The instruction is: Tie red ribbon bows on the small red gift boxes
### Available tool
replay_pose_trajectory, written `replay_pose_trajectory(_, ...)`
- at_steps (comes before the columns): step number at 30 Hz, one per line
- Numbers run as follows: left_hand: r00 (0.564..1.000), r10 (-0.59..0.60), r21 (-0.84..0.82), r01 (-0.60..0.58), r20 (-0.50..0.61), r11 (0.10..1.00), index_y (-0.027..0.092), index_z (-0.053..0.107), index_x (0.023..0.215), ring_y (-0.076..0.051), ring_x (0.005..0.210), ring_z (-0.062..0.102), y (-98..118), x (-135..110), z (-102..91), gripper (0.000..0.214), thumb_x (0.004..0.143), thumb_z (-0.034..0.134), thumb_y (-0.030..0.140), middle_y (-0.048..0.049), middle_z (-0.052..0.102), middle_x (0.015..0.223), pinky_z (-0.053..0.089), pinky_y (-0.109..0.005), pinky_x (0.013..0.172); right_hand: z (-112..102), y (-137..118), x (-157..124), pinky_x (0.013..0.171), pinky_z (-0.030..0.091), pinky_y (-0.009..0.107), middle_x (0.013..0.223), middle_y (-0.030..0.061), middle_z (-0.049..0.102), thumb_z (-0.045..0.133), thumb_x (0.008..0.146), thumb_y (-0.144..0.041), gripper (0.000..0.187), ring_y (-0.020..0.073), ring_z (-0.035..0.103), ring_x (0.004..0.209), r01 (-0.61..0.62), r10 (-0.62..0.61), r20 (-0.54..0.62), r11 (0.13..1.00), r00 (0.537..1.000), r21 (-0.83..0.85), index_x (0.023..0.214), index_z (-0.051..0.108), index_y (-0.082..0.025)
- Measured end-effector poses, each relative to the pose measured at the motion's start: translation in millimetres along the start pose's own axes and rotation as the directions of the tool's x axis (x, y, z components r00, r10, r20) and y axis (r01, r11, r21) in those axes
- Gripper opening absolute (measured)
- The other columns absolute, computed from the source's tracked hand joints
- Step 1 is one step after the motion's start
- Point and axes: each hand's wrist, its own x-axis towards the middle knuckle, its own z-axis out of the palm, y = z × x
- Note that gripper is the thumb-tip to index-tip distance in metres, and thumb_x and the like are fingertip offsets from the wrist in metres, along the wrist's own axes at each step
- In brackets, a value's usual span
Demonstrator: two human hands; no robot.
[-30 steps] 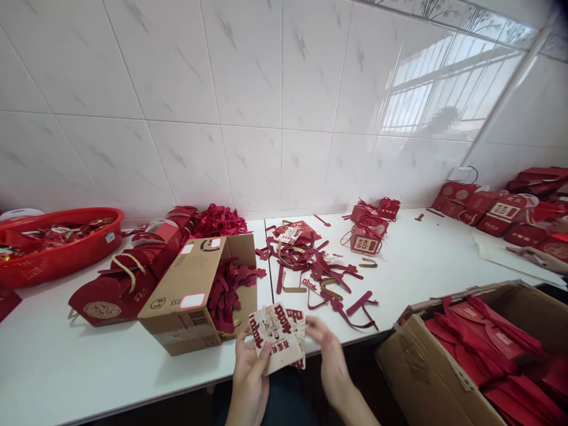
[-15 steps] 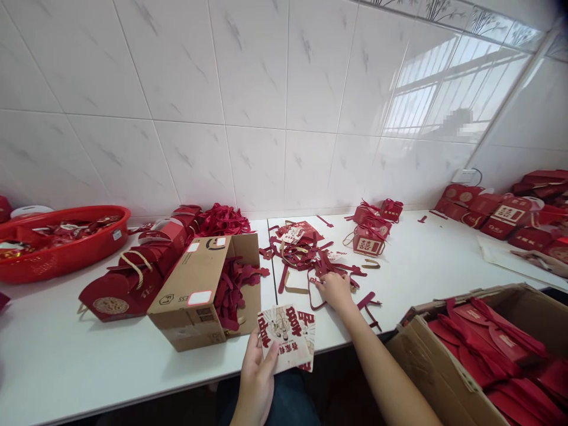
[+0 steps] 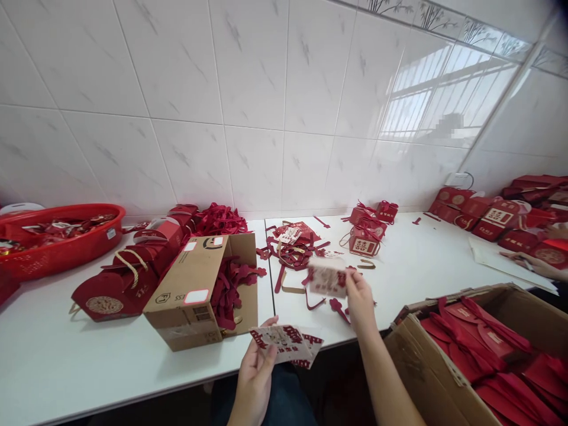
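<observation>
My left hand (image 3: 260,367) pinches a few square printed cards (image 3: 284,344) with red characters and a drawing, fanned slightly, just off the table's front edge. A similar card (image 3: 327,278), blurred by motion, is gripped at its right edge by my right hand (image 3: 360,299). It hangs above a scatter of dark red ribbon strips (image 3: 295,251) on the table. Among the strips lies another printed card (image 3: 291,235). A strip with a flower-shaped end (image 3: 339,309) lies just below the raised card.
An open cardboard carton (image 3: 186,284) of red strips lies left of the scatter, beside red gift boxes (image 3: 119,290) and a red plastic basket (image 3: 62,248). Small red boxes (image 3: 366,239) stand at back right. Another carton (image 3: 415,349) holds red boxes. A co-worker's hand (image 3: 528,263) rests at far right.
My right hand has lifted a card from among the red strips and moved slightly right. The cards in my left hand have tilted flatter. The whole view has shifted a little.
</observation>
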Motion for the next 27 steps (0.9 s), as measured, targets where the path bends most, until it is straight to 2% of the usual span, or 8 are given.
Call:
replay_pose_trajectory(2,0.999,0.039,0.06,-0.039,0.004,0.997,0.022,0.054,0.123,-0.029,0.126,0.044,-4,-1,-2.7,0.055,0.074,0.067,0.042,-0.0091,0.054,0.131,0.036,-0.038,0.105,5,0,-38,0.057,0.044,0.034,0.063,0.0021,0.058,0.059,0.075,-0.051,0.023,0.0218,0.053,0.061,-0.009,0.015,0.204,1.0,0.979,-0.029,0.066,0.061,-0.03)
replay_pose_trajectory(5,0.999,0.031,0.102,-0.03,-0.012,0.994,0.023,0.049,0.127,-0.03,0.122,0.048,-8,-1,-4.8,0.061,0.073,0.067,0.045,-0.01,0.058,0.126,0.039,-0.039,0.102,7,3,-60,0.065,0.049,0.038,0.074,0.0033,0.066,0.048,0.084,-0.049,0.025,0.0235,0.06,0.071,-0.037,0.091,0.599,0.994,0.796,-0.103,0.078,0.069,-0.038)
replay_pose_trajectory(7,1.0,0.011,0.075,-0.011,-0.007,0.997,0.025,0.039,0.133,-0.028,0.119,0.051,-8,-2,-4.4,0.067,0.075,0.066,0.044,-0.0098,0.058,0.126,0.041,-0.04,0.101,5,8,-37,0.073,0.05,0.041,0.083,0.006,0.07,0.034,0.088,-0.051,0.041,0.0249,0.062,0.08,-0.021,0.095,0.466,0.987,0.88,-0.161,0.083,0.072,-0.035)
replay_pose_trajectory(9,1.0,0.0,0.041,-0.001,0.017,0.999,0.027,0.032,0.137,-0.026,0.121,0.05,-7,-1,-3.6,0.068,0.078,0.064,0.04,-0.0096,0.056,0.129,0.04,-0.039,0.102,3,15,11,0.078,0.049,0.039,0.091,0.0076,0.07,0.032,0.088,-0.049,0.045,0.0244,0.063,0.086,-0.042,0.074,0.075,0.93,0.994,-0.365,0.088,0.071,-0.027)
replay_pose_trajectory(13,0.997,-0.051,0.048,0.048,0.05,0.998,0.023,0.042,0.131,-0.027,0.123,0.048,-6,1,-5.5,0.061,0.077,0.065,0.039,-0.0108,0.054,0.132,0.038,-0.037,0.104,1,32,114,0.094,0.036,0.047,0.121,0.0237,0.054,0.049,0.08,-0.041,0.047,0.034,0.047,0.117,-0.206,0.108,-0.221,0.844,0.969,-0.495,0.11,0.061,-0.007)
replay_pose_trajectory(16,0.996,-0.064,0.051,0.061,0.066,0.997,0.023,0.047,0.129,-0.027,0.121,0.05,-8,3,-8.8,0.058,0.076,0.067,0.038,-0.01,0.056,0.129,0.039,-0.037,0.103,4,44,155,0.093,0.033,0.054,0.113,0.028,0.056,0.065,0.07,-0.035,0.042,0.0385,0.047,0.113,-0.309,0.185,-0.278,0.797,0.943,-0.519,0.097,0.063,-0.004)
replay_pose_trajectory(19,0.994,-0.063,0.033,0.06,0.092,0.998,0.023,0.048,0.127,-0.026,0.12,0.051,-10,5,-10.6,0.054,0.078,0.065,0.036,-0.0095,0.057,0.127,0.039,-0.038,0.103,2,52,168,0.089,0.04,0.047,0.101,0.0133,0.062,0.065,0.074,-0.035,0.031,0.0258,0.056,0.1,-0.314,0.211,-0.25,0.799,0.945,-0.513,0.093,0.062,-0.01)
replay_pose_trajectory(27,0.997,-0.076,-0.062,0.075,-0.014,0.995,0.021,0.051,0.123,-0.028,0.121,0.049,0,5,0.4,0.057,0.072,0.069,0.041,-0.0111,0.06,0.123,0.034,-0.042,0.106,-22,22,152,0.083,0.046,0.036,0.115,0.0172,0.058,0.059,0.073,-0.032,0.056,0.026,0.056,0.103,-0.179,0.058,-0.289,0.892,0.956,-0.415,0.124,0.046,-0.01)
